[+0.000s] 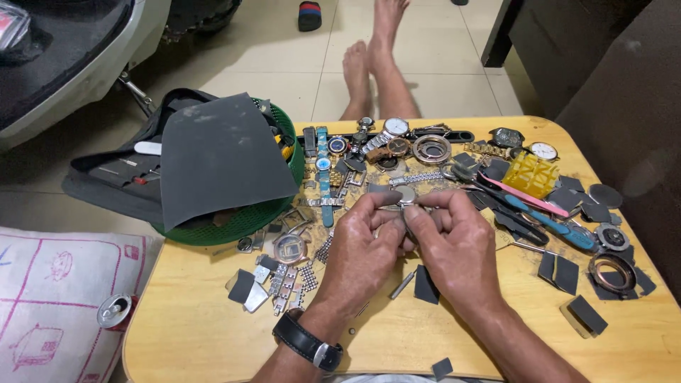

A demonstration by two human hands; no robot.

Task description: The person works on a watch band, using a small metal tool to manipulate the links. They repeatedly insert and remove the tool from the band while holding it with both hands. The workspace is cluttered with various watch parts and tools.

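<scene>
Watch case (406,196), small, round and silvery, is sitting pinched between your fingertips above the middle of the wooden counter (198,333), and you are gripping it from both sides: your left hand (362,248), with a black strapped watch (306,342) on its wrist, is closing thumb and forefinger on its left edge, while your right hand (454,245) is pressing in on its right edge, so both hands are grasping the same piece. Just beyond your fingers a litter of watches and metal bracelets (386,142) is lying spread across the far side of the counter. To your right a blue-handled tool (550,221) and a pink-handled one (525,198) are lying near a yellow plastic holder (530,174). To your left a green basket (248,216) is sitting under a dark grey sheet of abrasive paper (220,152), and small dark squares of the same paper (425,285) are lying scattered below your hands
</scene>
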